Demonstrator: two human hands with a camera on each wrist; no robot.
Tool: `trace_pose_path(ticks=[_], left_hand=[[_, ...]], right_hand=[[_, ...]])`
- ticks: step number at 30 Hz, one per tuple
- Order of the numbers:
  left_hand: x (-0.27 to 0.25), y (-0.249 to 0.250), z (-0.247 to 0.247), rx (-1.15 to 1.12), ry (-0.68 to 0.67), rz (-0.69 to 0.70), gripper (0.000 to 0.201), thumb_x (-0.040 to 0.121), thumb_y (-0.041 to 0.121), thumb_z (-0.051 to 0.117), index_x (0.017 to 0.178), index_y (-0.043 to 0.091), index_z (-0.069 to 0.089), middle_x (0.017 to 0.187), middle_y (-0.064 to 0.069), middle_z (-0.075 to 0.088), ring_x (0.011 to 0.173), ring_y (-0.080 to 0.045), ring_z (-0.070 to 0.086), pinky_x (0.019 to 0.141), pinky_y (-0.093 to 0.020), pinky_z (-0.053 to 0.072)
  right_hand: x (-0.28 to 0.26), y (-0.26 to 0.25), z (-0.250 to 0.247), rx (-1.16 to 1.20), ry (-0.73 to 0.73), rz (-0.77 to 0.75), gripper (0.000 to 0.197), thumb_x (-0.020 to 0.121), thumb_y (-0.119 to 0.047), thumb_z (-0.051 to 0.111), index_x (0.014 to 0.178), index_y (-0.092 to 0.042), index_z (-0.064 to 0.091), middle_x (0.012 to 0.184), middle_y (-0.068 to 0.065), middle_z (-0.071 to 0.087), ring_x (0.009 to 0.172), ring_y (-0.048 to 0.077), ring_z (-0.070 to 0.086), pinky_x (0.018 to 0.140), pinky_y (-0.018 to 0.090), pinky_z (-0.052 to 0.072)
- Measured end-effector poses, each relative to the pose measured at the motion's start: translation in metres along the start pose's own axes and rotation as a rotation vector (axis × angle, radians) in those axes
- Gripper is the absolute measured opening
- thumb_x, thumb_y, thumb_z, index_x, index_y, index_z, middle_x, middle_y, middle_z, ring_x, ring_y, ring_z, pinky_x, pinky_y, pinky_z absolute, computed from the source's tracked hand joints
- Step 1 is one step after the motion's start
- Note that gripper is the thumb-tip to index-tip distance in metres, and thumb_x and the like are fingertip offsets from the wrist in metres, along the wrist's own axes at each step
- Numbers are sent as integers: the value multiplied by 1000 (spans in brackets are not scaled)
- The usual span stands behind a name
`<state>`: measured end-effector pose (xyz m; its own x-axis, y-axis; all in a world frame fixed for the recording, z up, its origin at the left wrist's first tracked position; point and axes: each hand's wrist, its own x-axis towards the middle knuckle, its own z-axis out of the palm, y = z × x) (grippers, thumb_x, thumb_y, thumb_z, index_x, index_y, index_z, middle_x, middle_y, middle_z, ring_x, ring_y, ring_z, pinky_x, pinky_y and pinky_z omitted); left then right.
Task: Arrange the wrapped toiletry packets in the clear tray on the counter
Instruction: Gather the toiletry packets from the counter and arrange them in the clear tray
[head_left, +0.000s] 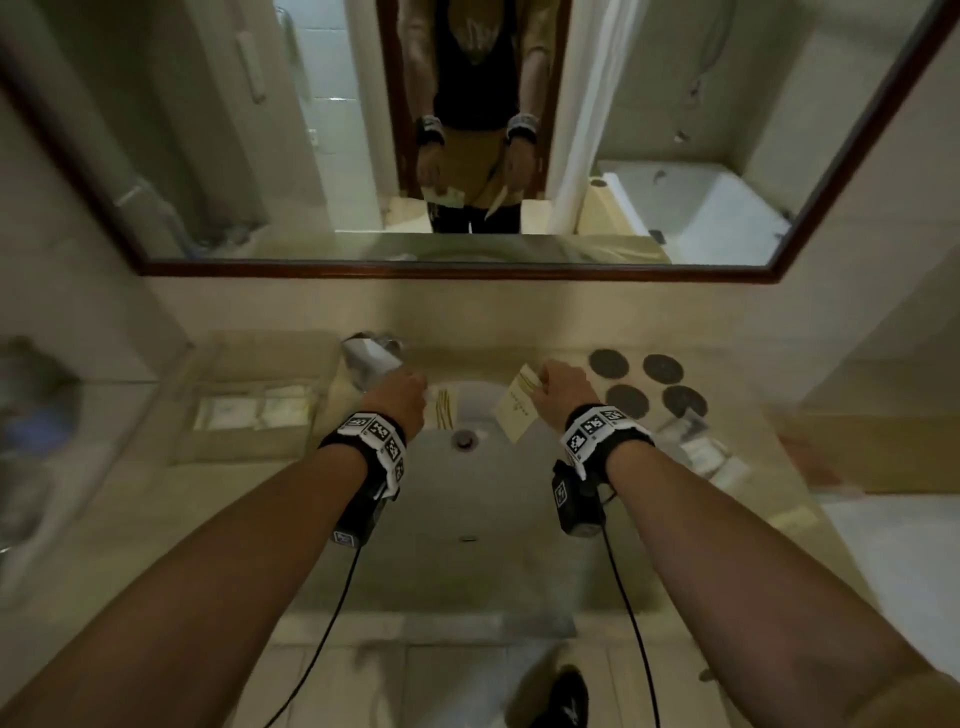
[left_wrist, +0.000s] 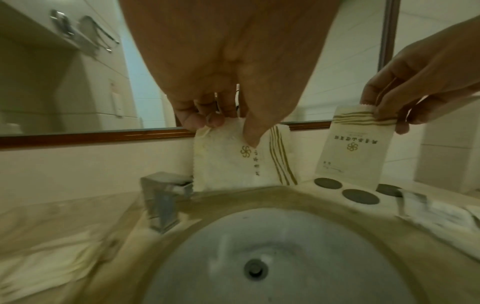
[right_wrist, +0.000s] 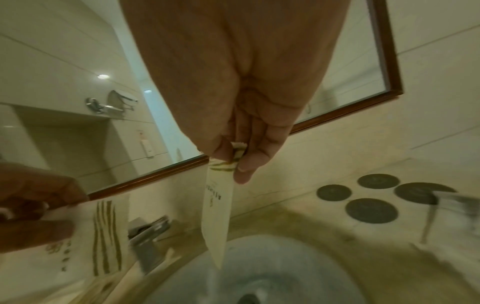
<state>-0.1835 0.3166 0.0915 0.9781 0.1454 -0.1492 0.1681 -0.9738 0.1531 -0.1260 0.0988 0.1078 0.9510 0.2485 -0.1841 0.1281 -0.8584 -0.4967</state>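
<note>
Both hands hang over the sink. My left hand (head_left: 413, 389) pinches a square cream packet (left_wrist: 233, 162) with gold stripes between thumb and fingers (left_wrist: 197, 121). My right hand (head_left: 545, 387) pinches a longer flat cream packet (head_left: 513, 413) by its striped top end, so it hangs down; the right wrist view shows this packet (right_wrist: 218, 216) edge-on. The clear tray (head_left: 249, 441) stands on the counter left of the faucet, with two white packets (head_left: 231, 413) lying in it. Several more wrapped packets (head_left: 698, 449) lie on the counter to the right.
A chrome faucet (head_left: 371, 356) stands behind the basin (head_left: 467, 493), just left of my left hand. Several dark round coasters (head_left: 608, 364) lie at the back right of the counter. A wood-framed mirror (head_left: 457, 270) hangs on the wall above.
</note>
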Motion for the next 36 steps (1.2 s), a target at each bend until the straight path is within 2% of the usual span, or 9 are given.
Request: trace_pose_path(ticks=[3, 6, 9, 13, 16, 20, 26, 33, 36], left_hand=[[-29, -52, -2, -38, 17, -70, 33, 90, 9, 45, 122, 12, 51, 122, -13, 59, 110, -33, 57, 91, -44, 51], [-50, -93, -2, -139, 30, -143, 36, 90, 12, 46, 126, 12, 42, 114, -17, 61, 99, -36, 61, 83, -44, 54], [-67, -128, -3, -208, 16, -228, 42, 91, 13, 47, 130, 11, 34, 107, -19, 63, 93, -37, 63, 78, -43, 55], [-80, -166, 1, -218, -9, -281, 33, 90, 14, 48, 121, 11, 36, 109, -19, 61, 98, -35, 61, 79, -40, 49], [-83, -190, 6, -220, -17, -315, 26, 90, 19, 50, 113, 14, 40, 108, -18, 61, 98, -34, 60, 80, -40, 48], [-81, -223, 2, -182, -49, -362, 36, 88, 15, 50, 122, 14, 38, 109, -15, 60, 98, -34, 60, 77, -39, 47], [-66, -270, -16, -102, -101, -414, 15, 85, 5, 48, 99, 10, 51, 104, -15, 62, 95, -34, 61, 79, -40, 50], [-44, -295, -16, -73, -166, -499, 22, 87, 4, 47, 99, 3, 66, 110, -19, 64, 101, -37, 63, 90, -42, 52], [-37, -304, -10, -78, -165, -489, 17, 86, 4, 50, 92, 9, 65, 108, -17, 64, 96, -35, 63, 87, -42, 53]], right_hand=[[-8, -45, 33, -7, -31, -62, 26, 91, -8, 49, 116, -3, 52, 119, 21, 58, 103, 36, 59, 80, 40, 50], [-15, -82, 59, 15, -62, -112, 34, 90, 0, 48, 123, -8, 46, 122, 21, 56, 107, 37, 58, 81, 41, 53], [-15, -119, 81, -4, -98, -157, 35, 89, 6, 43, 119, -11, 47, 112, 17, 58, 97, 33, 59, 72, 36, 49], [-8, -158, 105, -107, -151, -222, 22, 86, 6, 41, 92, -3, 61, 106, 19, 66, 85, 29, 59, 68, 29, 43], [5, -176, 123, -158, -174, -292, 25, 88, 4, 44, 99, -1, 65, 105, 19, 66, 97, 32, 62, 78, 32, 47], [33, -207, 143, -172, -216, -358, 24, 91, 0, 45, 102, -6, 65, 104, 12, 66, 92, 28, 60, 73, 28, 43], [86, -247, 172, -184, -224, -481, 21, 86, -8, 54, 98, -13, 71, 117, 14, 63, 99, 30, 63, 89, 39, 53], [108, -273, 171, -152, -262, -524, 28, 91, -1, 47, 98, -7, 74, 108, 12, 69, 98, 28, 64, 81, 33, 53], [117, -277, 177, -112, -262, -526, 27, 90, 0, 47, 98, -1, 72, 104, 18, 70, 94, 31, 65, 77, 36, 54]])
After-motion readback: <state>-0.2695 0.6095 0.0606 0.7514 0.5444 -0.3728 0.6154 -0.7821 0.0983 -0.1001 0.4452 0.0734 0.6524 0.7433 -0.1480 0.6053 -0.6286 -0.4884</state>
